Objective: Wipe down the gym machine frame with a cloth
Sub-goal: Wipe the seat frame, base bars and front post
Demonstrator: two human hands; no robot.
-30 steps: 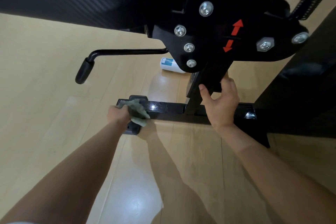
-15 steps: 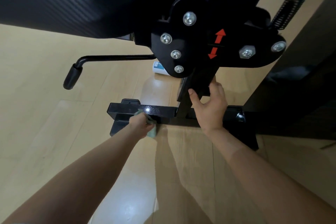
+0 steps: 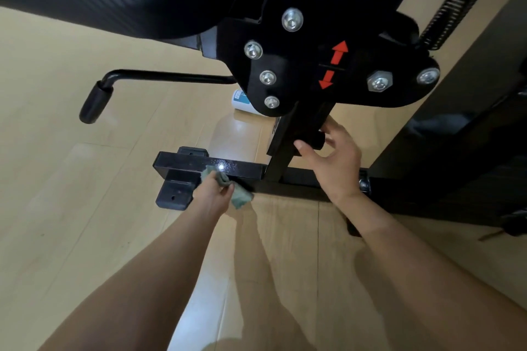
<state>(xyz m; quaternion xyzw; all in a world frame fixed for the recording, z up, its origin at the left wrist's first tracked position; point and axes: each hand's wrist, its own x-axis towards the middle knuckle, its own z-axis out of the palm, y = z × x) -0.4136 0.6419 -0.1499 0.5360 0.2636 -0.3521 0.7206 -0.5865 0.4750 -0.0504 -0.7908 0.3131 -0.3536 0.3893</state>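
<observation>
Pale wood-look floor (image 3: 65, 208) (glossy, catching light glare) meets a dark panel (image 3: 456, 168) at right.

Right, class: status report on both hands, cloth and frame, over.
Left hand grips crumpled green cloth on glossy black metal base bar. Right hand holds black upright post. Post meets bar just right of cloth.

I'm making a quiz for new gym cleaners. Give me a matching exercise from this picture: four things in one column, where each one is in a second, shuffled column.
1 cloth
2 red arrows
3 white bottle
4 right hand

A on the floor
B gripping the upright post
C on the bolted plate
D held against the base bar by the left hand

Pairs: 1-D, 2-C, 3-A, 4-B
</observation>
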